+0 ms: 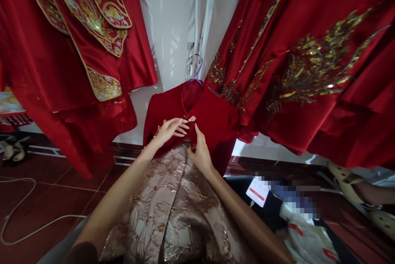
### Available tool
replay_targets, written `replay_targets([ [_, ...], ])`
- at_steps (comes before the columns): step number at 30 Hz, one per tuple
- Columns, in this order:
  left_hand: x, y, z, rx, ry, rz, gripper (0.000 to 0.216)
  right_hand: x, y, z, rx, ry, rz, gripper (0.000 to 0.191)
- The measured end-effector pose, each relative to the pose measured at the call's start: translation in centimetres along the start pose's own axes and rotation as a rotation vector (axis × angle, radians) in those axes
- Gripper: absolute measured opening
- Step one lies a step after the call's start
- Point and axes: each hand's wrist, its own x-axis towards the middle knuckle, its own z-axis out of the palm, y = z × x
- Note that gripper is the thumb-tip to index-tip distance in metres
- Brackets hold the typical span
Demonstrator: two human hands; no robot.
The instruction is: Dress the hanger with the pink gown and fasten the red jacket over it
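A dark red velvet dress [212,120] with a pale gold brocade skirt [166,206] lies in front of me, still on a purple hanger [197,72]. My left hand [171,129] rests on the bodice with fingers stretched toward a pearl clasp [191,119] at the collar. My right hand [200,153] pinches the red cloth just below that clasp, fingers closed on the fabric.
Red gowns with gold embroidery hang at the left [77,37] and right [308,62] of a white wall. A white cable [18,218] loops on the dark red tiled floor. A tagged parcel [259,192] lies at the lower right, sandals [14,150] at the far left.
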Motion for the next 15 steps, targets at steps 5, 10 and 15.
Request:
replay_targets([
  [5, -1.3, -2.1, 0.0, -0.020, -0.007, 0.001, 0.045, 0.4, 1.0, -2.6, -0.170, 0.170, 0.098, 0.039],
  [10, -0.7, -2.8, 1.9, -0.106, 0.027, 0.003, 0.053, 2.1, -0.7, -7.1, -0.158, 0.120, 0.184, 0.018],
  [15, -1.6, -3.3, 3.8, -0.205, 0.096, -0.005, 0.057, 1.3, -4.0, -7.5, 0.312, -0.300, 0.172, 0.024],
])
